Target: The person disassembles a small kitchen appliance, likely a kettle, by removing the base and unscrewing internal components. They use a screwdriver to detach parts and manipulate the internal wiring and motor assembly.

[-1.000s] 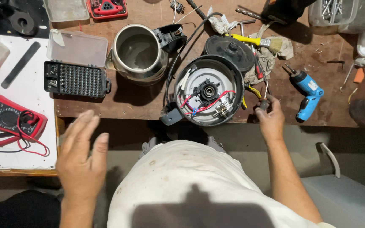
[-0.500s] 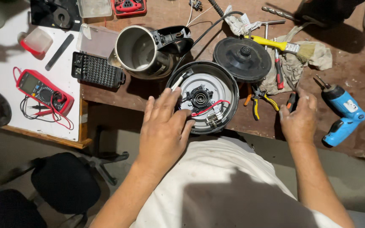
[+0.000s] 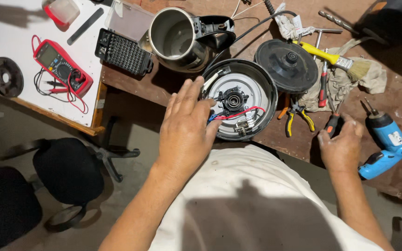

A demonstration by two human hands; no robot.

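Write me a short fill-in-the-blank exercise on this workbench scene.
1. The left hand rests on the open round base with red and ____ wires.
2. The right hand lies beside a ____ cordless drill.
3. The red multimeter lies on the ____ board.

Missing words: blue; blue; white

Red multimeter (image 3: 60, 67) on white board, upper left — small grey rectangular screen (image 3: 48, 55) at its top end, tilted. Clear plastic box with red lid (image 3: 62, 10) at top edge. White tag (image 3: 298, 23) on cord near rag — small, rectangular. No signs.
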